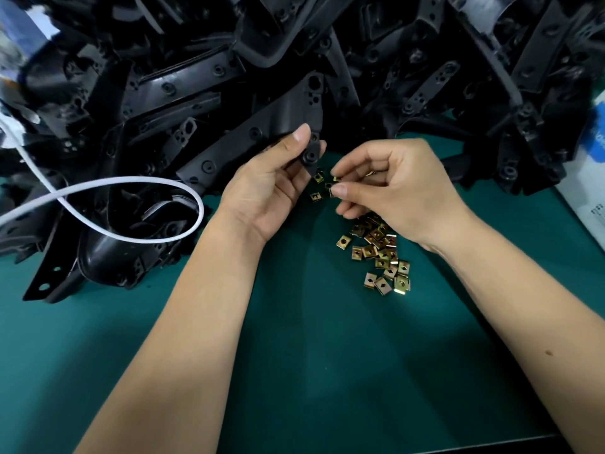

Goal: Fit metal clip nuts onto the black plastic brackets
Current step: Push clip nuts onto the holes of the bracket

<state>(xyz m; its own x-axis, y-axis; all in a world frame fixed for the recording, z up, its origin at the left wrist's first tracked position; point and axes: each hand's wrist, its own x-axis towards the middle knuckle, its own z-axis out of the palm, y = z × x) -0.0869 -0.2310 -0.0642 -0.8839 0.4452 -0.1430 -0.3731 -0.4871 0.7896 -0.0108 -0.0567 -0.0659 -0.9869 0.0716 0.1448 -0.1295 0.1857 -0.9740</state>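
Clip nut point(336, 180) pinched in right-hand fingers point(340, 190), beside left-held bracket point(262, 132)

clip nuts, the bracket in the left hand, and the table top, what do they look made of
Clip nuts: thin stamped metal with a yellowish brass-like plating, judging by bright glints and sharp folded edges. Bracket in the left hand: black moulded plastic, matte with a soft sheen, with moulded round bosses. Table top: dark green and non-reflective, probably a rubber or vinyl mat; the look leaves it open.
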